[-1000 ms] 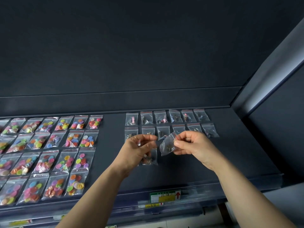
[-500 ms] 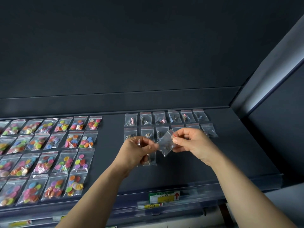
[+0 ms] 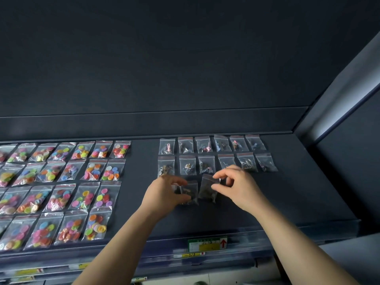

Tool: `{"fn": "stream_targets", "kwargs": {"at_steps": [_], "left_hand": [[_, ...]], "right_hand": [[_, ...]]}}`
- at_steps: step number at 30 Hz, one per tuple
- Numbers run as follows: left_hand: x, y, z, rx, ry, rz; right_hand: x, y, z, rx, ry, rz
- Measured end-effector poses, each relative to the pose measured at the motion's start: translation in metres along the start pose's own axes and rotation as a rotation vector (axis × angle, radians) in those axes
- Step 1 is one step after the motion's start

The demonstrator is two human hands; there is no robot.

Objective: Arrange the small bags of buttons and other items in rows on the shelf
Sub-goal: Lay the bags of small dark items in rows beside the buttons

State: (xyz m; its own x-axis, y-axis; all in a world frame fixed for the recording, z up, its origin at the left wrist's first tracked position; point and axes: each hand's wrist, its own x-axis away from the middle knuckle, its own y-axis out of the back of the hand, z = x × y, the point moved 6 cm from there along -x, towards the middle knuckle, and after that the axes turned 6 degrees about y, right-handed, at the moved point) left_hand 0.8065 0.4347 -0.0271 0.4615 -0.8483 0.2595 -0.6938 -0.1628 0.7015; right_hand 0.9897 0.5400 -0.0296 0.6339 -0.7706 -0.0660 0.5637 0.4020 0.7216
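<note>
My left hand [image 3: 164,192] covers half of the left zip bag [image 3: 191,191] it grips. I cannot name the dark bits inside it, nor those in the right zip bag [image 3: 206,190] pinched by my right hand [image 3: 236,186], which hides part of a second-row bag [image 3: 225,160]. Button bags [image 3: 8,174] run off the left edge. The green label [image 3: 205,243] is too blurred to read.

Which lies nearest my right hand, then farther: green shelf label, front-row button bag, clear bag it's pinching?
1. Small clear bag of dark parts, pinched by the right hand.
2. Green shelf label with red arrow, front edge.
3. Clear bag of colourful buttons, front row, far left.
</note>
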Motion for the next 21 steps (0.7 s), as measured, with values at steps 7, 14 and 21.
{"fn": "stream_targets", "kwargs": {"at_steps": [7, 14, 21], "left_hand": [[-0.003, -0.004, -0.002, -0.095, -0.016, 0.009], [-0.007, -0.006, 0.002, -0.086, -0.008, 0.019], [0.000, 0.004, -0.006, 0.542, 0.086, 0.105]], "right_hand": [[0.007, -0.022, -0.009, 0.082, 0.092, 0.201], [0.010, -0.021, -0.012, 0.084, 0.104, 0.246], [0.013, -0.013, -0.007, -0.016, 0.082, 0.179]]}}
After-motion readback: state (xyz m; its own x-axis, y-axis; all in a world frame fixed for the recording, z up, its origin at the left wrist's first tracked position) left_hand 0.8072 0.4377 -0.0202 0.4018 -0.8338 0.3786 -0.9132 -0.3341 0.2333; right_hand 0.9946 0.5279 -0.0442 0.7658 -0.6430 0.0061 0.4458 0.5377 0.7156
